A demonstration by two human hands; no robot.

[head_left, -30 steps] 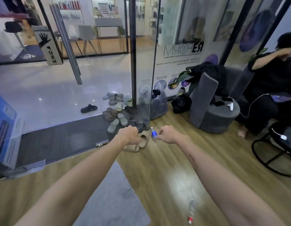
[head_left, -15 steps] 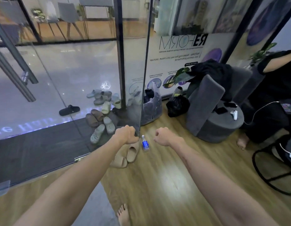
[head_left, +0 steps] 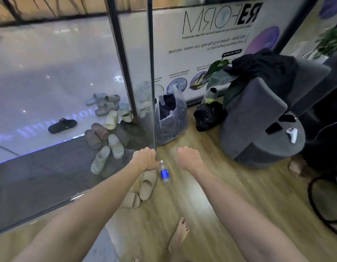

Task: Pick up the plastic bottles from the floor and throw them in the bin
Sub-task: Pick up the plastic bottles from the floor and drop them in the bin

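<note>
Head cam, wide angle, looking down at wood-plank floor (head_left: 211, 186).

Task obj: 1 small clear plastic bottle w/ blue label (head_left: 164, 173) lying on its side on floor, cap end pointing away from camera, between the 2 outstretched forearms. Just right of a pair of beige slide sandals (head_left: 143, 190); not touched by either hand.

L hand (head_left: 144, 158): fingers curled under, hold nothing, back of hand up. In view it sits just left of bottle cap, by the edge of the glass door panel (head_left: 141, 72); contact w/ glass — cannot tell.
R hand (head_left: 189, 157): fingers curled under too, nothing in it, to the right of the bottle, apart from it.

Bare foot (head_left: 180, 235) on floor at bottom of frame.

Surroundings: clear plastic bag of dark clothes (head_left: 170, 120) against glass, black bag (head_left: 208, 116) beside it, grey upholstered chair (head_left: 258, 120) w/ white controller (head_left: 292, 134) on seat. Several sandals and clogs (head_left: 105, 129) beyond the glass.
</note>
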